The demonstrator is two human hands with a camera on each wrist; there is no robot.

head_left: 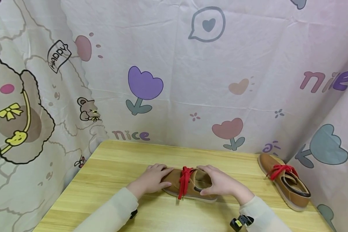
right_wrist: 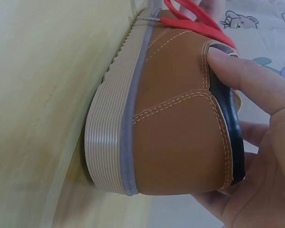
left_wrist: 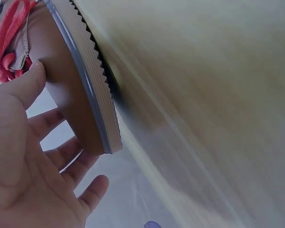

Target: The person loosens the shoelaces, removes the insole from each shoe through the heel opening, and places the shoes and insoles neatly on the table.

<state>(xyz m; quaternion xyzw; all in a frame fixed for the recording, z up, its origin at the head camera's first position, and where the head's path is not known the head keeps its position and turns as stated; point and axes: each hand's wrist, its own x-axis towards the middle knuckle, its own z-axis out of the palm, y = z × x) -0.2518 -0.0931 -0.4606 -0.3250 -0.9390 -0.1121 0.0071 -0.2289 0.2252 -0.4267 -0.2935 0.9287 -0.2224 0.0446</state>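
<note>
Head view: left fingers (head_left: 166, 172), right fingers (head_left: 205, 169) grasp smooth brown shoe (head_left: 192, 190), perhaps leather; red laces (head_left: 185, 180) looped.

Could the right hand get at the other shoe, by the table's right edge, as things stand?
Probably, yes: only bare tabletop shows between the right hand and the other shoe, though it would likely need to release the held shoe.

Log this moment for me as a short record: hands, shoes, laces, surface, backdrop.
Left hand: grips the toe end of the gripped brown shoe
Right hand: grips its heel end, thumb at the collar
Gripped shoe direction: toe toward the head view's left
Second brown shoe: untouched, at the table's right side
Laces: red on both shoes
Surface: wood-grain table
Backdrop: printed fabric, flowers and words
</note>
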